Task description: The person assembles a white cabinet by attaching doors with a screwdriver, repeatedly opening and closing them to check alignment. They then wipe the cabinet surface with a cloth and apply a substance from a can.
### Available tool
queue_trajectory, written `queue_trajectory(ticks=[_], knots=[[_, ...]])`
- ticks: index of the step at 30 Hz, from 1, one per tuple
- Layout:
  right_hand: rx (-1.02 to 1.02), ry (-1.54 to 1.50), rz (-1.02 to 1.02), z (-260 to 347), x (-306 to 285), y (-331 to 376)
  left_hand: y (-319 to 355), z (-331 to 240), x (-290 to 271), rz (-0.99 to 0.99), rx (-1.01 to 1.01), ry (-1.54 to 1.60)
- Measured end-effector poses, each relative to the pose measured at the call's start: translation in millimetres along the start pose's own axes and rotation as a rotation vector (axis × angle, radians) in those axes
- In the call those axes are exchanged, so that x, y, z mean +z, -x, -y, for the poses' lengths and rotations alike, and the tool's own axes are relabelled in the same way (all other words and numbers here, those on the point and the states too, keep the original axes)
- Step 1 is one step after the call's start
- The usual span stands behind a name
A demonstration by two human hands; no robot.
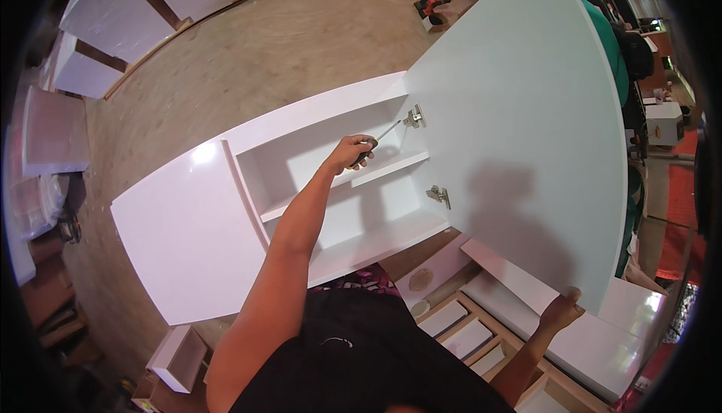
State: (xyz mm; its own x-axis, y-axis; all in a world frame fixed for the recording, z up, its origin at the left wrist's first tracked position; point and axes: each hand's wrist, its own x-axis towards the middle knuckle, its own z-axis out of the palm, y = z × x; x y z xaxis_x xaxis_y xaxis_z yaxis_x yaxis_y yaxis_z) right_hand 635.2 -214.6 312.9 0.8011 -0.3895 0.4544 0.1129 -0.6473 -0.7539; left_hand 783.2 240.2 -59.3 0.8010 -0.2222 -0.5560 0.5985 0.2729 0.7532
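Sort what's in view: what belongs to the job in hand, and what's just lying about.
In the job:
screwdriver, in the left hand
two metal hinges
open door, right hand on its edge
white cabinet

Apparently just lying about:
drill on the floor
small white box, lower left

From here I see the left grip [352, 153] holding a screwdriver [375, 142], its tip just beside the upper hinge [414, 116] of a white cabinet [180, 236]; the right grip [562, 310] holds the open door [541, 112] by its near edge.
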Motion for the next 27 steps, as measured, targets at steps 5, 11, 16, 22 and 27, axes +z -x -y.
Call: queue_trajectory(ticks=[5,11,16,22,27], knots=[[0.057,-0.402,0.035,-34.3,-3.7,-11.0,-26.5,9.0,-0.8,-0.008,-0.020,-0.031],[-0.017,-0.399,0.026,-23.9,14.2,-15.7,-25.3,5.6,-1.3,0.012,-0.030,-0.012],[-0.085,-0.419,0.074,-31.4,11.6,-18.1,-33.6,9.9,-5.0,0.029,-0.017,0.003],[-0.256,-0.334,0.125,-27.4,19.4,-14.0,-39.1,9.3,-6.0,0.069,-0.033,0.035],[-0.382,-0.191,0.084,-32.6,23.4,-15.2,-49.8,5.6,-22.8,0.211,-0.270,0.358]])
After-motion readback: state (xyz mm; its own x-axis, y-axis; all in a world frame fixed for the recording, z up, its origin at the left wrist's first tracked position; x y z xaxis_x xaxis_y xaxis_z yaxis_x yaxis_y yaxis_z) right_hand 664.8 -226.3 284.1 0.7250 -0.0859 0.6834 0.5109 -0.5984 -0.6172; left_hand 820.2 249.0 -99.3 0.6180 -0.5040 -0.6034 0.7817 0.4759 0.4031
